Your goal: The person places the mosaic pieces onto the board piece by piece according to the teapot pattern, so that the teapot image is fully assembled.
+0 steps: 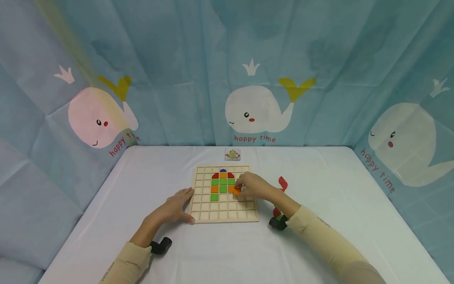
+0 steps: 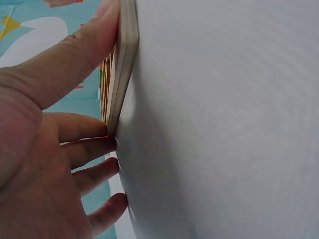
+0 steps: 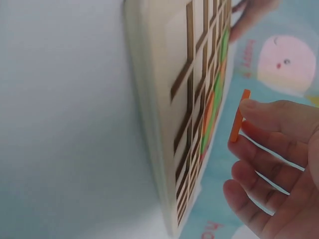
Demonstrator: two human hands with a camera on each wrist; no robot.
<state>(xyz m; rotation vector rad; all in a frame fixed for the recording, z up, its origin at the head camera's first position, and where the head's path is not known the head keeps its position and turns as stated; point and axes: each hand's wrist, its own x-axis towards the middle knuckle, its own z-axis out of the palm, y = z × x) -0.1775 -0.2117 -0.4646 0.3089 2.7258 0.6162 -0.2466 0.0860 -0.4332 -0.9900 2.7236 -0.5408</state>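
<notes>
A wooden grid board lies on the white table. On it sit several green and orange square tiles, two red curved pieces and a blue rounded piece. With thumb and fingertips, my right hand pinches an orange square tile above the board's right half. In the right wrist view that tile is seen edge-on, clear of the board. My left hand rests at the board's left side, its thumb against the front corner and its fingers spread along the edge.
Behind the board lies a small picture card. To the right, loose red pieces and a green piece lie partly hidden by my right forearm. A blue curtain with whales hangs behind the table.
</notes>
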